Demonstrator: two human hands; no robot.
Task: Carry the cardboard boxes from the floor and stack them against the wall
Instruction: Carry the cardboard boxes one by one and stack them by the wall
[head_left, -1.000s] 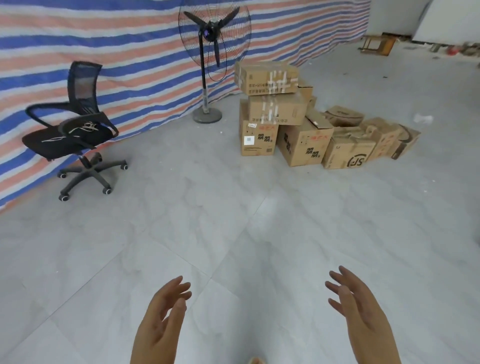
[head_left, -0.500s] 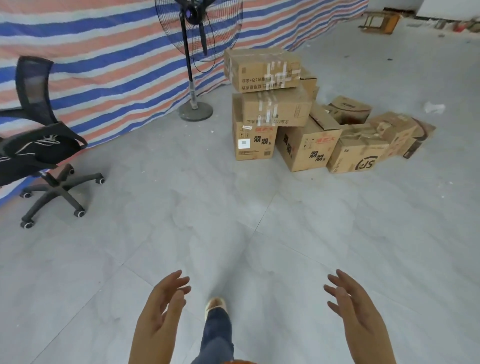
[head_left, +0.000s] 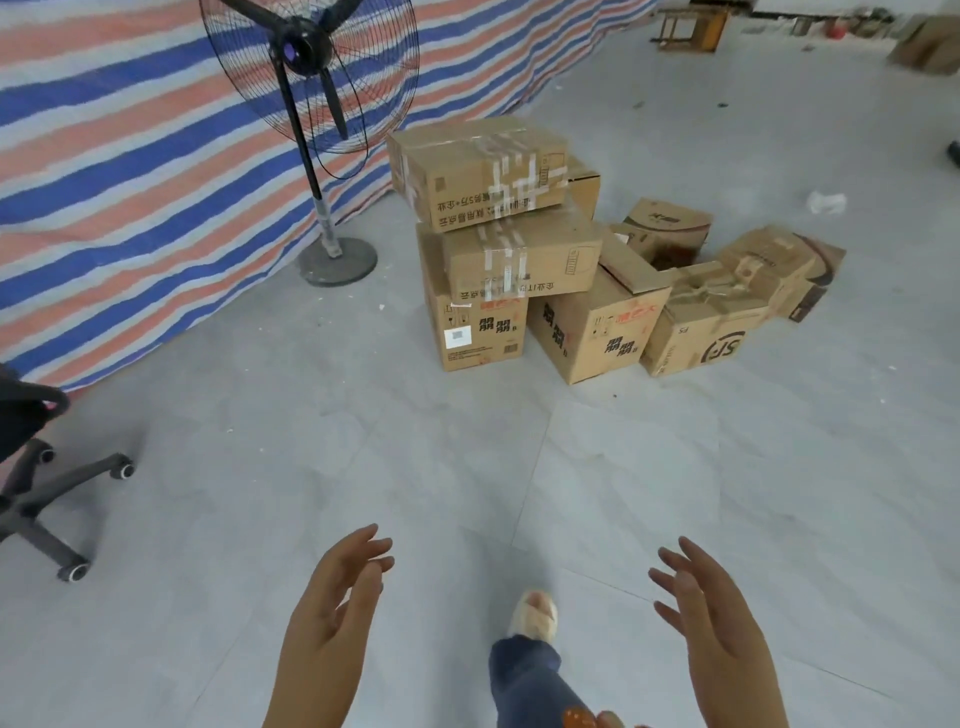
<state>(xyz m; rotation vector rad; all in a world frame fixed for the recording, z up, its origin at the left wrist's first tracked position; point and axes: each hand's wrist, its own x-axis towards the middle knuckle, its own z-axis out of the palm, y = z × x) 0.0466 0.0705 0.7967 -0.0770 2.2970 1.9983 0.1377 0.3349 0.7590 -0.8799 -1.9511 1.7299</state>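
A grey tiled floor (head_left: 675, 493) is seen from above, looking forward and down. At the bottom of the view two bare hands are held out in front of the body, palms turned toward each other. The left hand (head_left: 332, 613) is released, its fingers relaxed and slightly spread, and nothing is held in it. The right hand (head_left: 711, 618) is likewise released, fingers loosely extended, nothing grasped. Between the hands, a leg in blue jeans (head_left: 530, 680) is seen, with a foot in a light sandal (head_left: 535, 613) set on the floor.

The cardboard boxes (head_left: 545, 270) are gathered well ahead of the hands, in the middle of the view, near a striped blue, orange and white tarpaulin (head_left: 130, 182) hung as a wall. On the left of the group three boxes are stacked: a top box (head_left: 478, 171) crossed with white tape is set on a second taped box (head_left: 519, 260), which rests on a lower box (head_left: 478, 332) with a white label. Just beside the stack, on the floor, a box with black printed characters (head_left: 597, 332) is placed, and next to it a crumpled box marked with a round logo (head_left: 701, 327). Further boxes lie behind and to the right of these.

A black standing fan (head_left: 311, 78) on a round base is placed to the left of the stack, by the tarpaulin. At the left edge the wheeled base of an office chair (head_left: 52, 499) is partly shown.
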